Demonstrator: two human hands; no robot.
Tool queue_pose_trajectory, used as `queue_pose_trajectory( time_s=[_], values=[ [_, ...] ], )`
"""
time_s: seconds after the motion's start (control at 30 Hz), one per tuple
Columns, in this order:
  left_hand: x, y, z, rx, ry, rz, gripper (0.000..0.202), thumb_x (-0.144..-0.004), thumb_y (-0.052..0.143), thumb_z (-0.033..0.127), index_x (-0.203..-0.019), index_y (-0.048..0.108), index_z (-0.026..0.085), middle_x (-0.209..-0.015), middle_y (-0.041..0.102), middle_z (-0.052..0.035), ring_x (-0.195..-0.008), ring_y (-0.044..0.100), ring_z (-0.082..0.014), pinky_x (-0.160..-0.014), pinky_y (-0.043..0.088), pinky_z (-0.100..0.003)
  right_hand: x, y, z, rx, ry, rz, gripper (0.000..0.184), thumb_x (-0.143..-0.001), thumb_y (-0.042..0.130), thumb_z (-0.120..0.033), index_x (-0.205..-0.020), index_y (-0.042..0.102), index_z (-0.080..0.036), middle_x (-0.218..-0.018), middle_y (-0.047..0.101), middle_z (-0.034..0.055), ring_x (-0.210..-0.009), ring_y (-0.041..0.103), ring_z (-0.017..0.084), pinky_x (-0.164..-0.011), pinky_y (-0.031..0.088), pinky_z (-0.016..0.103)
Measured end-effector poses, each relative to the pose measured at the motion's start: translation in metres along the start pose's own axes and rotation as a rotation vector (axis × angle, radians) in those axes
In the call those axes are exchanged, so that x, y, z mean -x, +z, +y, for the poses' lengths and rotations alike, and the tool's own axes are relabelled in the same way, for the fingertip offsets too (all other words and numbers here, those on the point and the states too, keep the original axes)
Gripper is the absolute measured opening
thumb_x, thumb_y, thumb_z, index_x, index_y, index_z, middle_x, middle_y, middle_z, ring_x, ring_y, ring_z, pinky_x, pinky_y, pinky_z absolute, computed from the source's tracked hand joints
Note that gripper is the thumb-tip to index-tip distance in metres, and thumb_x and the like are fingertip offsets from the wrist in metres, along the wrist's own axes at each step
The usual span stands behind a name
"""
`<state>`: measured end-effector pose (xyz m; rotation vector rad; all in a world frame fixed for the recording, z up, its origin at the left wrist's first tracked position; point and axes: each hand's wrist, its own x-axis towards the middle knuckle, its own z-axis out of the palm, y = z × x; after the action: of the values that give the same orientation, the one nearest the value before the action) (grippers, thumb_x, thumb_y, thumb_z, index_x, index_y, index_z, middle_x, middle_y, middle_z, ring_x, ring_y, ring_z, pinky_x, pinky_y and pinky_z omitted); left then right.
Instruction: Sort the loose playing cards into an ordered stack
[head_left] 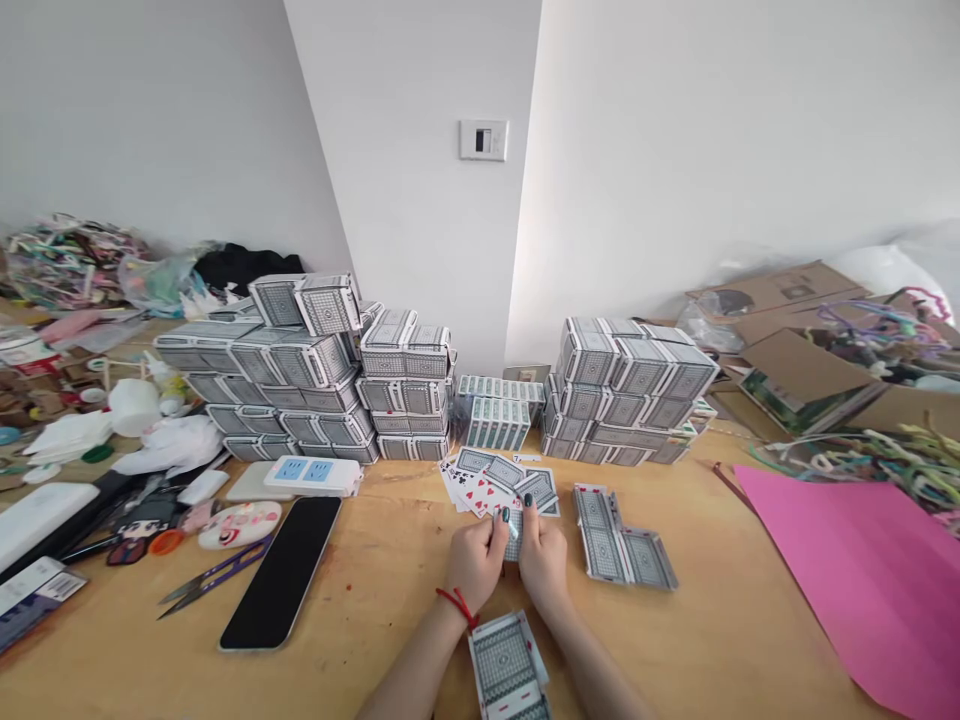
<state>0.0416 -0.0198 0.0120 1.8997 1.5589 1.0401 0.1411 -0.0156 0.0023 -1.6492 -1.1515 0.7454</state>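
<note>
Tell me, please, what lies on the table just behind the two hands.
Behind the left hand and right hand lie loose cards, some face up, others face down, with patterned boxes beyond. Anything the hands cover there cannot be seen.

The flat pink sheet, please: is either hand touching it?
No, the left hand and right hand hold a grey playing card, apart from the sheet.

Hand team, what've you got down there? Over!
Left hand, right hand: both gripping patterned card. Loose cards just beyond. Card stack between forearms.
</note>
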Motion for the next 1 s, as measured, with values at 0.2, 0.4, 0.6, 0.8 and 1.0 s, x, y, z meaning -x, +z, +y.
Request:
queue_pose_trajectory(
  time_s=[0.2, 0.4, 0.6, 0.8, 1.0],
  values=[
    [-0.001, 0.001, -0.003, 0.029, -0.028, 0.013, 0.041, -0.084, 0.026, 0.035, -0.05, 0.044, 0.018, -0.043, 0.046, 0.0003, -0.04, 0.04, -0.0093, -0.042, 0.024, -0.021, -0.002, 0.001, 0.003, -0.115, 0.026, 0.005, 0.048, -0.075, 0.03, -0.058, -0.044, 0.023, -0.022, -0.038, 0.027, -0.0047, -0.037, 0.026, 0.008, -0.037, 0.019, 0.023],
    [-0.007, -0.001, -0.007, -0.09, -0.082, 0.103, 0.043, -0.082, 0.029, 0.035, -0.046, 0.043, 0.018, -0.041, 0.047, -0.0001, -0.038, 0.04, -0.0091, -0.042, 0.024, -0.022, 0.003, -0.002, -0.003, -0.254, -0.038, -0.198, 0.035, -0.073, 0.044, -0.047, -0.053, 0.036, -0.019, -0.043, 0.034, -0.0066, -0.038, 0.035, 0.008, -0.035, 0.026, 0.019],
    [-0.01, -0.012, -0.013, -0.204, -0.071, 0.193, 0.035, -0.082, 0.032, 0.032, -0.055, 0.05, 0.019, -0.055, 0.055, -0.002, -0.054, 0.051, -0.0129, -0.052, 0.035, -0.022, 0.0, 0.0, -0.003, -0.443, 0.019, -0.376, 0.03, -0.072, 0.048, -0.047, -0.066, 0.044, -0.017, -0.04, 0.041, -0.008, -0.032, 0.038, 0.007, -0.034, 0.031, 0.018],
    [-0.016, -0.01, -0.027, -0.25, 0.092, 0.217, 0.024, -0.074, 0.046, 0.024, -0.097, 0.052, 0.02, -0.1, 0.056, -0.0074, -0.1, 0.047, -0.023, -0.084, 0.037, -0.038, -0.014, -0.004, 0.001, -0.676, 0.144, -0.251, 0.03, -0.067, 0.056, -0.043, -0.079, 0.049, -0.016, -0.062, 0.06, 0.0015, -0.047, 0.055, 0.012, -0.041, 0.042, 0.021],
    [-0.016, -0.002, -0.04, -0.339, 0.056, 0.175, 0.04, -0.072, 0.05, 0.028, -0.11, 0.043, 0.019, -0.111, 0.051, -0.0092, -0.109, 0.042, -0.0268, -0.089, 0.033, -0.045, -0.016, -0.004, 0.004, -0.764, 0.222, -0.175, 0.057, -0.064, 0.061, -0.037, -0.11, 0.038, -0.013, -0.071, 0.064, 0.0051, -0.054, 0.061, 0.017, -0.047, 0.048, 0.028]
  ],
)
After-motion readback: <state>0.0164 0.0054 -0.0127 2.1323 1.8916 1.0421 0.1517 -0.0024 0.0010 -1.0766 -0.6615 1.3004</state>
